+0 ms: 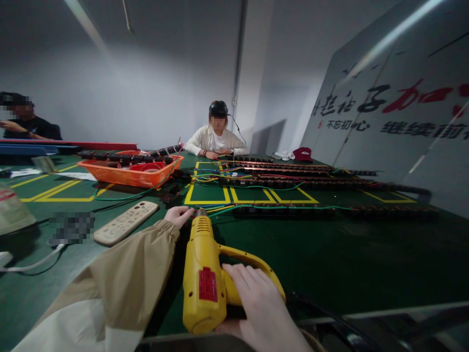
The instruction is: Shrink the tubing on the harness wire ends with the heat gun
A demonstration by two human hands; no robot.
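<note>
A yellow heat gun [203, 274] with a red label lies in front of me, its nozzle pointing away across the green table. My right hand [262, 303] is wrapped round its handle. Just left of the nozzle is my left hand [178, 215], its fingers pinched together; what is between them is too small to make out. Behind the nozzle, thin coloured wires [220, 209] come from the left end of the nearest long dark strip [286, 211]. More long strips [293, 168] with copper-coloured parts and wires lie farther back.
An orange basket [128, 177] holds dark parts at the back left. A beige power strip [126, 224] lies left of my left hand. Yellow tape lines [252, 202] mark the green table [366, 254]. One person [219, 134] sits opposite, another [29, 120] at far left.
</note>
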